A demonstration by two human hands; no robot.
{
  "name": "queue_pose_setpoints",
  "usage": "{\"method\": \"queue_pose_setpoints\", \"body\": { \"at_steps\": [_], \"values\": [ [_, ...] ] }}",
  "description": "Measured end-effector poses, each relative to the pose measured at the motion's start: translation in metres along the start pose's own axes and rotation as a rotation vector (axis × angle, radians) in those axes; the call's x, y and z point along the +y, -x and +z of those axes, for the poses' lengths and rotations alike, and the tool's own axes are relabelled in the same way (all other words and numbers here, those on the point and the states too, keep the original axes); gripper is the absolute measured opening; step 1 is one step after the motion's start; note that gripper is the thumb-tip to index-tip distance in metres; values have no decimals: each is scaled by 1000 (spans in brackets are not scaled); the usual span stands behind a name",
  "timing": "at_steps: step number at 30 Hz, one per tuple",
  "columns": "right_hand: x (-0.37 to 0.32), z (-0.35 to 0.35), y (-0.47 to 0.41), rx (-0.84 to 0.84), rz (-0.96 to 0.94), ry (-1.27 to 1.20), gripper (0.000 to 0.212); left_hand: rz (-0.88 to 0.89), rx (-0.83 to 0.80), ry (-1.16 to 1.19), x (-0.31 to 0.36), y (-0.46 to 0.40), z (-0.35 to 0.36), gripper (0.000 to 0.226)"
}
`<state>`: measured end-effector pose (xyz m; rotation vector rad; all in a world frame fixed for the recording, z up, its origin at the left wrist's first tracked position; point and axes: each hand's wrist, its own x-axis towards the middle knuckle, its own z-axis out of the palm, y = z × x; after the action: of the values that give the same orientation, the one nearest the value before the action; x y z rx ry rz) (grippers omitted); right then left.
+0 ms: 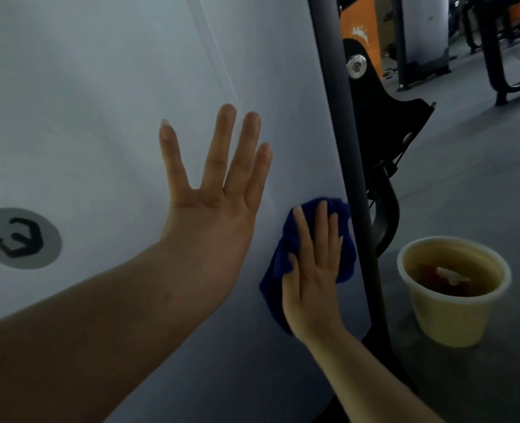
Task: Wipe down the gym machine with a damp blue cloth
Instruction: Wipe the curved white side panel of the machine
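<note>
So the right hand [312, 282] is pressing the blue cloth [310, 261] flat against the white side panel [100, 102] of the gym machine, down near the panel's right edge, just beside the dark upright post [348, 148]. Its fingers are lying straight and close together on top of the cloth, not bunching it up, which I'd say is the way to go: a flat palm is spreading the pressure so the whole pad of cloth is doing the work.

The left hand [219, 190] is resting open on the panel with fingers spread apart, holding nothing, looking like it's bracing the body. Good habit on a big upright surface.

My two cents for this step: keep going in overlapping strokes, work along that seam where panel meets post since grime probably collects there, and refold when a face gets dirty. The cream bucket [454, 288] is sitting on the floor to the right, near the post's base, so rinsing is an easy reach. Can't tell how wet the cloth is, but wringing it well should avoid streaks around the round logo sticker [19, 238].
</note>
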<state>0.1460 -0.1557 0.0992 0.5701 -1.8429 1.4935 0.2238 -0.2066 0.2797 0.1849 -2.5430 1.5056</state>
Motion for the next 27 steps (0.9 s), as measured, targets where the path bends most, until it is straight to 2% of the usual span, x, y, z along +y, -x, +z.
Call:
{"method": "queue_pose_setpoints", "body": {
  "at_steps": [3,8,11,14,16,19,23,27],
  "values": [
    [0,-4,-21,21,60,-25,58,-9,-7,3,1,-4,-1,147],
    [5,15,67,-105,-4,48,54,66,8,22,9,6,3,130],
    [-6,11,34,-57,21,-12,57,145,-16,54,21,17,15,126],
    [-7,11,18,-16,-45,11,61,136,-6,66,33,23,25,126],
    [5,12,42,-38,-7,44,63,129,31,108,31,24,30,128],
    [14,9,57,-42,42,45,63,129,175,134,23,24,37,143],
    [17,3,25,9,-31,67,56,146,210,102,23,21,41,149],
    [40,-2,63,-79,-15,69,55,147,214,98,22,20,47,155]
  ]
}}
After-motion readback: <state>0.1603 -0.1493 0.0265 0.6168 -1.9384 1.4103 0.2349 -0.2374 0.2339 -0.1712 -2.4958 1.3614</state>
